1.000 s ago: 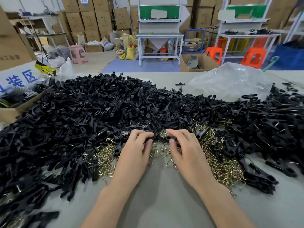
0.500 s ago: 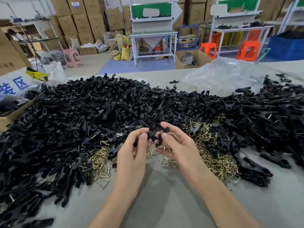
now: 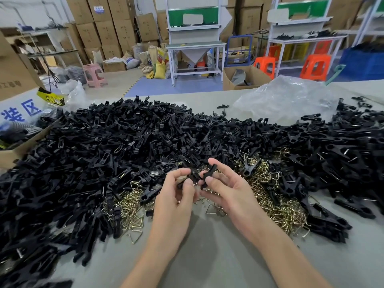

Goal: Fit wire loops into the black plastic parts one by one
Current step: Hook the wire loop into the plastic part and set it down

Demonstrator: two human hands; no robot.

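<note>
A big heap of black plastic parts point(image 3: 128, 146) covers the grey table point(image 3: 207, 256) from left to right. Brass-coloured wire loops point(image 3: 278, 204) lie in piles beneath and in front of it, some also at the left point(image 3: 131, 206). My left hand point(image 3: 176, 196) pinches one black plastic part point(image 3: 190, 178) between thumb and fingers, lifted a little above the table. My right hand point(image 3: 226, 190) pinches a second black part point(image 3: 207, 174) right beside it. The two pieces nearly touch. Whether a wire loop sits in either hand is hidden.
A crumpled clear plastic bag point(image 3: 286, 96) lies at the table's back right. A cardboard box point(image 3: 18, 142) with dark goods stands at the left edge. Beyond the table are white workbenches, orange stools point(image 3: 315, 66) and stacked cartons.
Both hands have come up off the pile, each lifting a black part, and have brought the pieces together in front of me.
</note>
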